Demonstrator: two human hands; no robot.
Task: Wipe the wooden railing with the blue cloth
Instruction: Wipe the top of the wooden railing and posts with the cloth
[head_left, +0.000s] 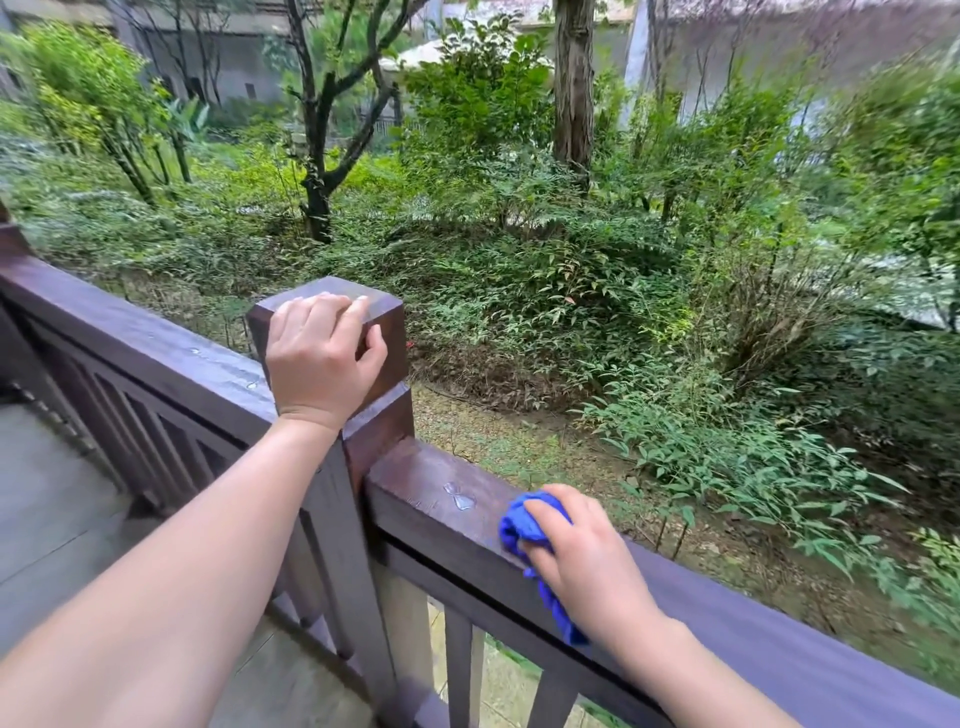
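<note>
A dark brown wooden railing (431, 483) runs from the left edge to the lower right, broken by a square corner post (384, 332). My left hand (322, 353) rests on top of the post, fingers curled over its cap. My right hand (587, 561) presses a bunched blue cloth (519, 525) onto the top rail just right of the post. Part of the cloth hangs below my palm over the rail's near side. A few water drops (460, 496) sit on the rail between the post and the cloth.
Beyond the railing lies a garden with dense shrubs (571, 291), tree trunks (571, 88) and bare ground. Vertical balusters (460, 660) stand under the rail. A grey deck floor (47, 493) lies at the lower left.
</note>
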